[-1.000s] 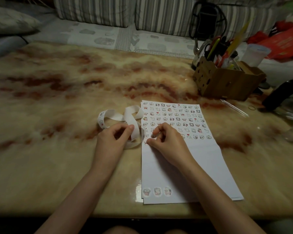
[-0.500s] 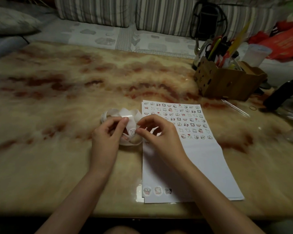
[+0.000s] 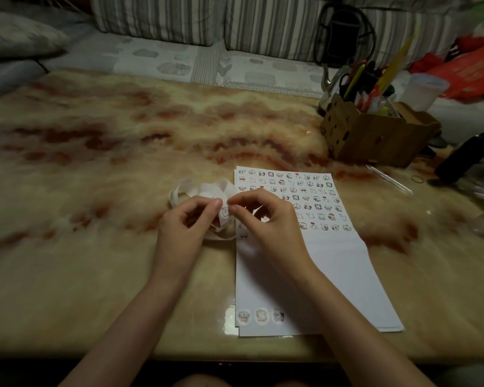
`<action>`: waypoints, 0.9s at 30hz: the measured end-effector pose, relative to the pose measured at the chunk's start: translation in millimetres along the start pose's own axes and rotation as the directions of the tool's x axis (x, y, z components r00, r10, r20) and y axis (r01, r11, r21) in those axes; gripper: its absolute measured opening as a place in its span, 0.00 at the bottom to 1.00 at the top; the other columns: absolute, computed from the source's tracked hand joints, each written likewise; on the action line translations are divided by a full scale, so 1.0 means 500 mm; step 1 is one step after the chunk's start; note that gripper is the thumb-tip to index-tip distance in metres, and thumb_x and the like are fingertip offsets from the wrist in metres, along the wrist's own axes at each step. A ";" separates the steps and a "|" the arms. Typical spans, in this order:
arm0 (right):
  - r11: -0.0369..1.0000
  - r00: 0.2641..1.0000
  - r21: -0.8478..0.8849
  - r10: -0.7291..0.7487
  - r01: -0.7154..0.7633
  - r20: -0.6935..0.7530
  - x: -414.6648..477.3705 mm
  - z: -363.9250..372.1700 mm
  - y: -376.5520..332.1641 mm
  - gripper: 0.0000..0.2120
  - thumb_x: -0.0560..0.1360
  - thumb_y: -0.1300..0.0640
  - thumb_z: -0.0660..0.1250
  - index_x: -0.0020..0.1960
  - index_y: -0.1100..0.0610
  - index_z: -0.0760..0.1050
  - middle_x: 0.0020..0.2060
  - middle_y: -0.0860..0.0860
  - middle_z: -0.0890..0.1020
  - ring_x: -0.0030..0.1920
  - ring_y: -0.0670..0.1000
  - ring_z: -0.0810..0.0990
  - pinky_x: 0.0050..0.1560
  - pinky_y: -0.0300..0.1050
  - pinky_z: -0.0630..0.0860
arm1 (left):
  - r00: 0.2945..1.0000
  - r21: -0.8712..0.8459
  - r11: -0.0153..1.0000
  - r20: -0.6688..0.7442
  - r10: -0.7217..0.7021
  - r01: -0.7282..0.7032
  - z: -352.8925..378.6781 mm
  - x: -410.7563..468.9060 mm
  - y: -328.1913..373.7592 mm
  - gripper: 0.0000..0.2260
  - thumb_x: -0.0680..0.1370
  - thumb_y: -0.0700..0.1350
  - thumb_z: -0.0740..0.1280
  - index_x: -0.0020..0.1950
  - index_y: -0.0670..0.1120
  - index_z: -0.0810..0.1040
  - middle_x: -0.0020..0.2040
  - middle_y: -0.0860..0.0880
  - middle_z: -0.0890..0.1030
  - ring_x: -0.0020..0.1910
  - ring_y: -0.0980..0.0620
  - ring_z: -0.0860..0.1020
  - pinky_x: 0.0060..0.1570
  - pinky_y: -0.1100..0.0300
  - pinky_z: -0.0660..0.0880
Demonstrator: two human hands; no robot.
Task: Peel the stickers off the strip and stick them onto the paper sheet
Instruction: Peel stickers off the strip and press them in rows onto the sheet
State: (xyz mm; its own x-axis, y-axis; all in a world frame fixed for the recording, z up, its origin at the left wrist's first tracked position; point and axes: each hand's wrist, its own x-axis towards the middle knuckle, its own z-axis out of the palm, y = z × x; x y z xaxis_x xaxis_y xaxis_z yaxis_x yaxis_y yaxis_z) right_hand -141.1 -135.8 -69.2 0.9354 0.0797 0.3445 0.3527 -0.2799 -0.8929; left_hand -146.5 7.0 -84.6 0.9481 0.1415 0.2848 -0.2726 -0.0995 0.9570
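A white sticker strip point(image 3: 207, 189) lies looped on the marbled table just left of the paper sheet point(image 3: 313, 263). My left hand point(image 3: 185, 227) pinches the strip between thumb and forefinger, holding up a part that bears a small cartoon sticker point(image 3: 225, 212). My right hand point(image 3: 271, 219) pinches at the right edge of that same part, fingertips nearly touching the left thumb. The sheet's upper half is covered with several rows of small stickers; three larger round stickers point(image 3: 260, 315) sit at its bottom left corner.
A brown cardboard box point(image 3: 375, 135) full of pens and scissors stands at the back right. A clear pen point(image 3: 389, 178) and a rubber band point(image 3: 417, 179) lie near it. A dark object point(image 3: 464, 157) sits at the right edge. A striped sofa runs behind the table.
My right hand left the sheet and moved left to the strip. My left hand lifted the strip's end; both hands now pinch it together.
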 end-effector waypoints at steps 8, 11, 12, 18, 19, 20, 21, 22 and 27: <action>0.999 1.000 -0.030 -0.028 0.027 -0.008 -0.007 0.003 0.000 0.04 0.71 0.63 0.73 0.42 0.55 0.81 0.38 0.47 0.83 0.38 0.45 0.78 0.36 0.40 0.69 | 1.000 0.009 1.000 -0.005 -0.013 0.013 0.000 0.000 -0.001 0.04 0.75 0.41 0.69 0.42 0.47 0.82 0.34 0.54 0.82 0.33 0.57 0.78 0.37 0.67 0.74; 0.998 0.999 -0.051 -0.029 0.028 -0.017 -0.008 0.004 0.000 0.04 0.71 0.63 0.73 0.41 0.56 0.80 0.37 0.48 0.83 0.38 0.45 0.78 0.36 0.39 0.69 | 1.000 0.021 1.000 -0.019 -0.011 0.011 0.002 0.000 -0.001 0.04 0.75 0.41 0.69 0.41 0.46 0.82 0.35 0.51 0.82 0.32 0.57 0.78 0.37 0.69 0.74; 0.998 0.999 -0.056 -0.027 0.026 -0.018 -0.009 0.005 0.001 0.04 0.71 0.64 0.72 0.41 0.56 0.80 0.37 0.48 0.83 0.38 0.45 0.78 0.36 0.38 0.68 | 1.000 0.023 1.000 -0.020 -0.013 0.013 0.002 0.000 -0.001 0.04 0.75 0.41 0.69 0.41 0.46 0.82 0.35 0.50 0.82 0.32 0.57 0.78 0.37 0.69 0.74; 0.990 0.999 -0.138 -0.036 0.038 0.022 -0.014 -0.001 0.003 0.02 0.73 0.60 0.70 0.42 0.57 0.78 0.41 0.47 0.80 0.40 0.45 0.76 0.40 0.33 0.66 | 1.000 0.060 0.998 0.005 -0.024 0.023 0.000 0.000 -0.008 0.07 0.76 0.42 0.68 0.41 0.42 0.82 0.34 0.49 0.81 0.33 0.53 0.79 0.40 0.61 0.75; 0.986 0.998 -0.159 -0.051 0.057 0.039 -0.018 -0.003 0.001 0.02 0.73 0.60 0.70 0.43 0.57 0.77 0.42 0.47 0.79 0.41 0.45 0.75 0.41 0.33 0.66 | 1.000 0.067 0.997 0.006 -0.026 0.025 -0.001 0.000 -0.009 0.07 0.76 0.42 0.68 0.40 0.41 0.82 0.34 0.49 0.81 0.33 0.54 0.79 0.40 0.60 0.75; 0.985 0.997 -0.159 -0.060 0.067 0.050 -0.021 -0.005 -0.001 0.02 0.74 0.60 0.69 0.43 0.57 0.77 0.42 0.46 0.78 0.42 0.45 0.75 0.41 0.33 0.66 | 0.999 0.069 0.997 0.003 -0.032 0.032 -0.002 0.001 -0.010 0.08 0.76 0.42 0.67 0.40 0.41 0.81 0.33 0.49 0.81 0.33 0.54 0.79 0.40 0.60 0.75; 0.988 0.997 -0.141 -0.062 0.069 0.053 -0.024 -0.008 -0.003 0.02 0.74 0.61 0.69 0.43 0.56 0.77 0.42 0.46 0.78 0.42 0.44 0.75 0.40 0.34 0.67 | 0.999 0.066 0.997 -0.003 -0.042 0.042 -0.002 0.002 -0.011 0.08 0.76 0.42 0.67 0.39 0.41 0.81 0.33 0.49 0.80 0.32 0.54 0.79 0.39 0.60 0.75; 0.992 0.997 -0.109 -0.058 0.062 0.041 -0.026 -0.014 -0.006 0.03 0.74 0.62 0.69 0.42 0.55 0.77 0.42 0.46 0.78 0.42 0.43 0.75 0.40 0.35 0.68 | 0.999 0.063 0.997 -0.013 -0.051 0.052 -0.002 0.003 -0.012 0.08 0.76 0.42 0.67 0.39 0.41 0.81 0.33 0.49 0.81 0.32 0.54 0.79 0.38 0.61 0.75; 0.967 0.972 0.110 0.233 -0.229 -0.030 -0.009 -0.063 -0.014 0.02 0.72 0.64 0.72 0.41 0.60 0.79 0.31 0.47 0.80 0.30 0.42 0.76 0.29 0.34 0.70 | 0.998 0.109 0.993 -0.035 -0.044 0.047 0.000 0.000 -0.015 0.08 0.76 0.42 0.68 0.36 0.44 0.80 0.32 0.51 0.81 0.31 0.58 0.77 0.37 0.66 0.72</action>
State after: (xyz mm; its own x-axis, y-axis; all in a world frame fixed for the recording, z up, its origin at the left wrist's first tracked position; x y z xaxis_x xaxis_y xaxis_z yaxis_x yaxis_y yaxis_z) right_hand -148.4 -164.6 -55.3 0.9907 -0.0162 0.1353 0.1301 -0.1834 -0.9744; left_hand -144.3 7.9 -91.8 0.9527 0.1804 0.2446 -0.2082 -0.1992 0.9576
